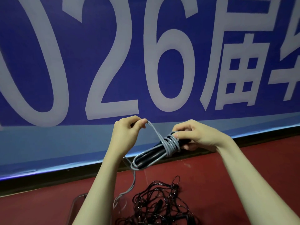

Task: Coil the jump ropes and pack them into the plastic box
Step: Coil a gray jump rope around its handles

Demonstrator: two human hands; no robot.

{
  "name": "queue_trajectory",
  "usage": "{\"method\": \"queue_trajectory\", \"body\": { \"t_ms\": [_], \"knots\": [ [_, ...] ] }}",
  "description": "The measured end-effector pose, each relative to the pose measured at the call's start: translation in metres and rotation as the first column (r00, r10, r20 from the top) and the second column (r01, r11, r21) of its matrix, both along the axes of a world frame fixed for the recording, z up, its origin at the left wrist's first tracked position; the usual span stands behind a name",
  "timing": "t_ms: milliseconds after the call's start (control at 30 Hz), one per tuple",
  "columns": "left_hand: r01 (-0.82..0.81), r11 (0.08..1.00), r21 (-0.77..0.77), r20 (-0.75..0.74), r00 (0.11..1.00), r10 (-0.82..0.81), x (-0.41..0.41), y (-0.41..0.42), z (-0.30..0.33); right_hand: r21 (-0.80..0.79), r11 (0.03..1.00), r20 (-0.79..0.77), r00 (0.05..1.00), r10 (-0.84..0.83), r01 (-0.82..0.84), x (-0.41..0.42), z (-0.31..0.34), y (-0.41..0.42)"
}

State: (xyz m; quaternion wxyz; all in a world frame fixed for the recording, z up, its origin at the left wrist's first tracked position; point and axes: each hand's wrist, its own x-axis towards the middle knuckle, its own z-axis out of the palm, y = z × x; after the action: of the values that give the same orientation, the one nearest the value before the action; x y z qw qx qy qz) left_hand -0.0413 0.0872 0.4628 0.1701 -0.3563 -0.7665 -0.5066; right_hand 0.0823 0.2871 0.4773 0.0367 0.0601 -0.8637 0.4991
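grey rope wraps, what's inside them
Inside the grey rope wraps sit dark handles, gripped by the right hand. The left hand pinches the rope's free run. The handle ends under the right palm are covered.

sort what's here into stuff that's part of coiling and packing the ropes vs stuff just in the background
Part of the job:
grey rope, being wound round its black handles
left hand, pinching the rope
right hand, holding the bundle
black ropes, tangled
clear plastic box

Background:
blue banner
red floor
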Motion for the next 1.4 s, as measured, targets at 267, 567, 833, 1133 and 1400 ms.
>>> {"method": "queue_trajectory", "body": {
  "t_ms": [267, 567, 833, 1133, 1400],
  "knots": [
    [0.186, 0.982, 0.037, 0.376, 0.908, -0.187, -0.012, 0.005, -0.021, -0.226, 0.973, -0.161, 0.987, 0.009, -0.046, -0.006, 0.0, -0.009],
    [0.375, 0.926, 0.048, 0.585, 0.741, -0.33, -0.004, 0.013, -0.028, -0.479, 0.878, -0.334, 0.924, -0.187, 0.004, -0.025, -0.008, -0.016],
    [0.398, 0.915, 0.067, 0.585, 0.727, -0.36, 0.007, 0.024, -0.019, -0.62, 0.762, -0.377, 0.782, -0.497, 0.185, -0.036, -0.012, -0.018],
    [0.181, 0.93, -0.322, 0.225, 0.968, -0.11, 0.028, 0.033, -0.009, -0.487, 0.753, -0.421, 0.637, -0.646, 0.442, -0.045, -0.024, -0.007],
    [-0.088, 0.872, -0.482, -0.094, 0.994, 0.048, 0.018, 0.026, -0.003, -0.101, 0.802, -0.566, 0.629, -0.533, 0.588, -0.031, -0.022, -0.009]
  ]
}}
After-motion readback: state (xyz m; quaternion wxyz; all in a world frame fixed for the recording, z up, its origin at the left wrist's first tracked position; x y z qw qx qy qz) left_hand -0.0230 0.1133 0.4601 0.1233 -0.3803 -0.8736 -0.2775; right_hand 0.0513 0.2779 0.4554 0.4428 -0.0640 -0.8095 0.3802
